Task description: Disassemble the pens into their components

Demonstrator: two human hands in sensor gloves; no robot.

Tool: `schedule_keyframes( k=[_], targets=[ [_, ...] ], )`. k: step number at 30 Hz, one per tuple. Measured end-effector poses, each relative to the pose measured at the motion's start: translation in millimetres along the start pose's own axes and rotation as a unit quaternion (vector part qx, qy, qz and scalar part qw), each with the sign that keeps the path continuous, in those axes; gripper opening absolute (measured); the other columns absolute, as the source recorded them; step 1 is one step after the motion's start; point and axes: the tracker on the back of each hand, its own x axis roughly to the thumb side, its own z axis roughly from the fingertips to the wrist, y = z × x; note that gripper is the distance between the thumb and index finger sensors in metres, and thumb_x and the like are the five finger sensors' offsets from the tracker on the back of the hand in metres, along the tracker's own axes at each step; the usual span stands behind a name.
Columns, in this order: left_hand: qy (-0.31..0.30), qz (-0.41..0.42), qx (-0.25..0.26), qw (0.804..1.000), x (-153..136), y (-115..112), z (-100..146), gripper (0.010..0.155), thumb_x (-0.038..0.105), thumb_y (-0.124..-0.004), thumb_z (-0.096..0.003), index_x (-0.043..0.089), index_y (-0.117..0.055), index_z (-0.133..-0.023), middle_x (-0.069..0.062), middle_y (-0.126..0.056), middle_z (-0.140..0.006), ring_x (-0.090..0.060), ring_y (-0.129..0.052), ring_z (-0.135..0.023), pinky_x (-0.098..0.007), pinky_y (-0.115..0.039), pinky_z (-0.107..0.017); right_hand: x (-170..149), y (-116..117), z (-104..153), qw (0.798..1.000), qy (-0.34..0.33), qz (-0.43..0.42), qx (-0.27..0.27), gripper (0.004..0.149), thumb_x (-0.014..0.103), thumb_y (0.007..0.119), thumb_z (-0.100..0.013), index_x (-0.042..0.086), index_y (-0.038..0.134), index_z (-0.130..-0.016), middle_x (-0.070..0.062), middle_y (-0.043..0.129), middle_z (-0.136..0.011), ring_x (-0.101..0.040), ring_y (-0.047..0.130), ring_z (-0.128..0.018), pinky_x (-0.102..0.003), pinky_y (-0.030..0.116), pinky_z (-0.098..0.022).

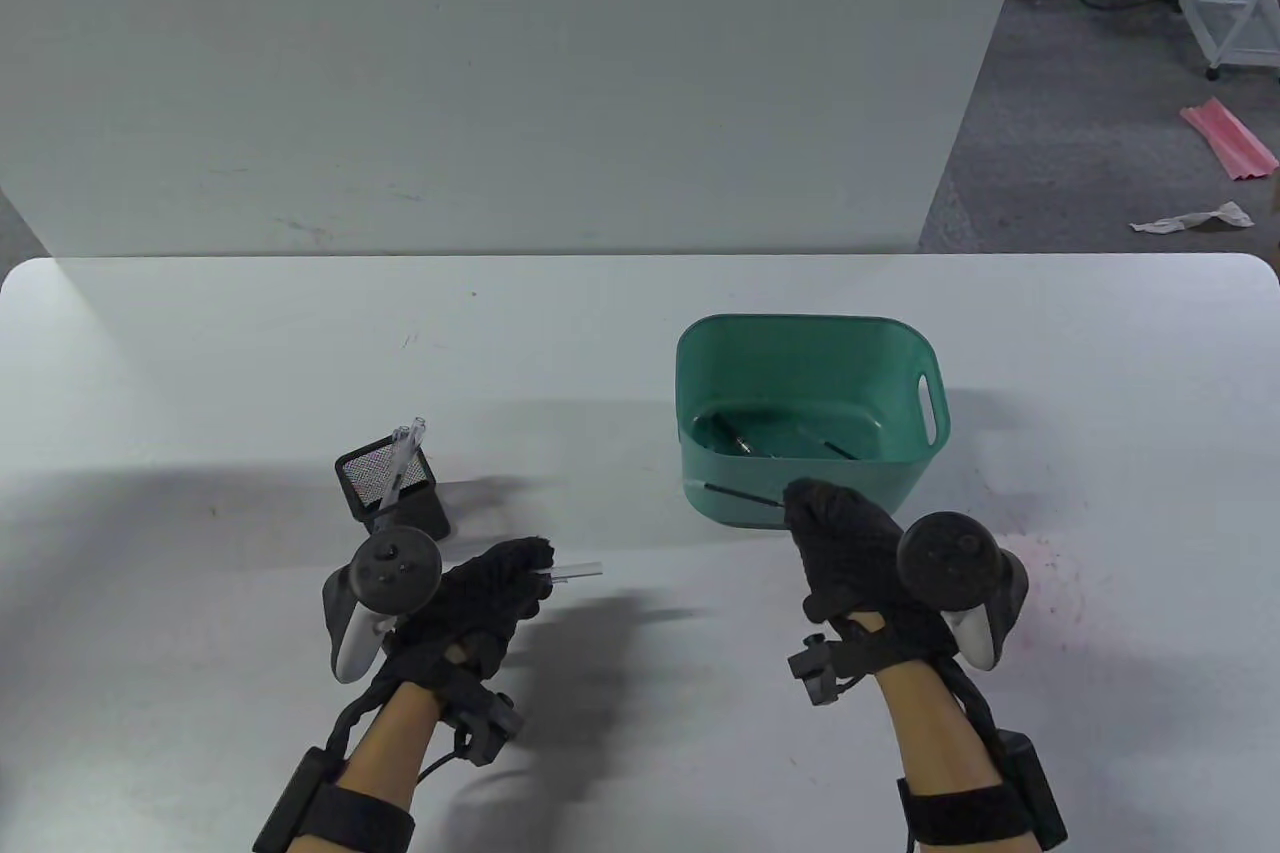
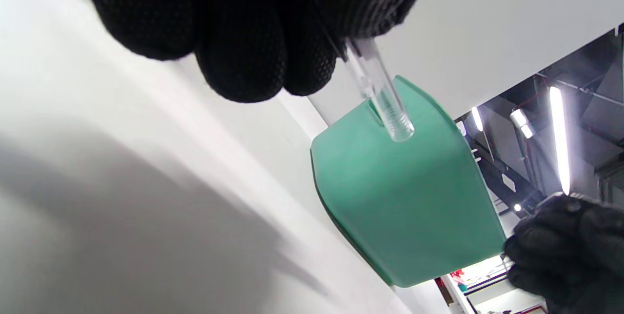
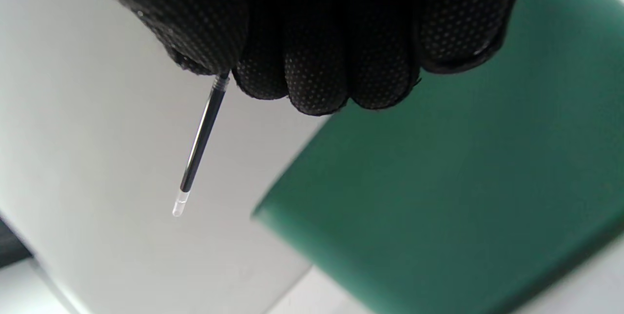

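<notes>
My left hand [image 1: 500, 583] grips a clear pen barrel [image 1: 575, 573] whose open threaded end [image 2: 397, 126] sticks out to the right, above the table. My right hand [image 1: 850, 543] is closed around a black ink refill [image 3: 197, 150], which hangs out of the fist with its clear end down, beside the front wall of the green bin [image 1: 800, 493]. The bin holds a few pen parts [image 1: 745, 443] on its floor. A black mesh cup [image 1: 392, 488] left of centre holds clear barrels [image 1: 405, 448].
The white table [image 1: 200, 373] runs to a white back wall [image 1: 500, 73]. The green bin also fills the right of the right wrist view [image 3: 463, 182] and the centre of the left wrist view [image 2: 404, 206]. Floor clutter lies at the far right.
</notes>
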Motion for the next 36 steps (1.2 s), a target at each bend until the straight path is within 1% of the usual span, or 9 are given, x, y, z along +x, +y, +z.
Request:
schedule_keyframes(
  k=[4,8,14,18,22,27,31,33,36],
  targets=[
    [-0.008,-0.020,0.003,1.000,4,-1,1,0.045,0.034,-0.076,-0.0519,0.031,-0.076,-0.097,-0.005,-0.093,-0.090,-0.025,-0.103,-0.070,-0.054,-0.084,-0.055,4,-17,-17,0.996,0.031,0.053,-0.062,0.040,0.036,0.075,-0.055,0.013,0.080,-0.088,-0.017,0.087,-0.081,-0.042,0.084,-0.074,-0.057,0.074,-0.054],
    [-0.015,-0.040,0.002,0.999,5,-1,1,0.045,0.035,-0.077,-0.0516,0.031,-0.076,-0.096,-0.004,-0.095,-0.089,-0.025,-0.104,-0.069,-0.053,-0.084,-0.055,10,-25,-37,0.987,0.065,0.119,-0.087,0.040,0.036,0.075,-0.055,0.013,0.079,-0.088,-0.016,0.086,-0.082,-0.042,0.083,-0.075,-0.057,0.073,-0.055],
    [-0.016,-0.042,0.001,0.999,6,0,1,0.045,0.036,-0.078,-0.0513,0.030,-0.078,-0.096,-0.004,-0.096,-0.088,-0.024,-0.105,-0.067,-0.053,-0.085,-0.054,21,-13,-60,0.975,0.095,0.192,-0.066,0.040,0.036,0.075,-0.055,0.014,0.079,-0.089,-0.016,0.085,-0.083,-0.042,0.082,-0.077,-0.058,0.071,-0.058],
    [-0.019,-0.040,0.004,0.999,6,1,1,0.045,0.036,-0.078,-0.0512,0.030,-0.078,-0.096,-0.004,-0.097,-0.087,-0.024,-0.105,-0.067,-0.053,-0.085,-0.054,25,-3,-75,0.960,0.123,0.242,-0.065,0.040,0.036,0.076,-0.055,0.014,0.079,-0.089,-0.016,0.085,-0.084,-0.042,0.081,-0.078,-0.059,0.070,-0.059],
    [-0.020,-0.036,0.006,0.999,6,3,1,0.045,0.037,-0.079,-0.0512,0.030,-0.078,-0.096,-0.004,-0.097,-0.086,-0.024,-0.106,-0.066,-0.053,-0.085,-0.054,28,8,-86,0.953,0.144,0.262,-0.054,0.040,0.036,0.075,-0.055,0.014,0.079,-0.089,-0.016,0.085,-0.084,-0.042,0.081,-0.079,-0.059,0.068,-0.061],
    [-0.018,-0.035,0.009,0.999,6,4,2,0.045,0.036,-0.078,-0.0514,0.029,-0.078,-0.096,-0.005,-0.097,-0.086,-0.024,-0.105,-0.065,-0.053,-0.085,-0.054,27,23,-93,0.949,0.159,0.270,-0.039,0.041,0.036,0.075,-0.055,0.014,0.079,-0.089,-0.016,0.085,-0.085,-0.042,0.080,-0.080,-0.060,0.067,-0.062],
    [-0.018,-0.041,0.011,0.999,6,4,1,0.045,0.037,-0.078,-0.0513,0.030,-0.078,-0.096,-0.005,-0.096,-0.086,-0.024,-0.104,-0.066,-0.053,-0.084,-0.054,26,28,-94,0.947,0.161,0.276,-0.034,0.041,0.037,0.075,-0.055,0.015,0.078,-0.090,-0.016,0.084,-0.086,-0.042,0.080,-0.080,-0.061,0.067,-0.062],
    [-0.019,-0.042,0.010,0.999,6,3,1,0.045,0.037,-0.078,-0.0514,0.030,-0.077,-0.096,-0.005,-0.096,-0.086,-0.024,-0.104,-0.066,-0.054,-0.084,-0.054,25,29,-93,0.951,0.155,0.265,-0.025,0.044,0.038,0.074,-0.055,0.015,0.076,-0.093,-0.016,0.082,-0.090,-0.043,0.077,-0.084,-0.063,0.063,-0.065],
    [-0.020,-0.047,0.010,0.999,7,3,1,0.045,0.036,-0.079,-0.0514,0.030,-0.078,-0.096,-0.005,-0.095,-0.087,-0.024,-0.104,-0.066,-0.054,-0.084,-0.054,27,26,-89,0.960,0.136,0.244,-0.009,0.052,0.041,0.074,-0.056,0.016,0.067,-0.100,-0.018,0.071,-0.101,-0.046,0.065,-0.095,-0.067,0.054,-0.069]
  ],
)
